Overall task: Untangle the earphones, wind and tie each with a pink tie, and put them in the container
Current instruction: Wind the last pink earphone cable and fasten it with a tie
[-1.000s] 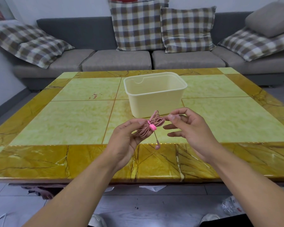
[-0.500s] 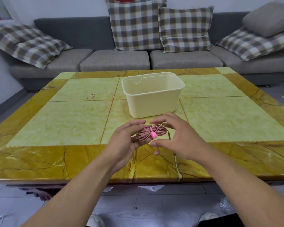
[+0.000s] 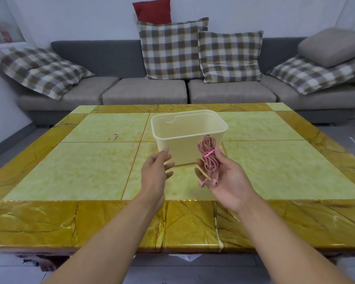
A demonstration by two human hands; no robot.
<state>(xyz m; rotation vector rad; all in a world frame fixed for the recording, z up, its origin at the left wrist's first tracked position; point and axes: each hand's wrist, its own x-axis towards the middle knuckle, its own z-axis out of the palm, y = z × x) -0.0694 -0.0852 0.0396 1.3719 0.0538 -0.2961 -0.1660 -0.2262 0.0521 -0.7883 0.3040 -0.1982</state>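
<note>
Fingers (image 3: 201, 168) of right hand (image 3: 225, 181) curled under wound pink earphones (image 3: 208, 155), pink tie (image 3: 209, 154) round the middle, raised just before cream container (image 3: 189, 136). Nothing visible inside. Left hand (image 3: 155, 171) relaxed, holding nothing.

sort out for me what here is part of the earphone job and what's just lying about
Part of the job:
- earphones, wound into a bundle, held in the right hand
- pink tie around the bundle
- container on the table, nothing visible inside
- left hand, holding nothing

Just lying about:
- table
- sofa
- checked cushions
- red cushion
</note>
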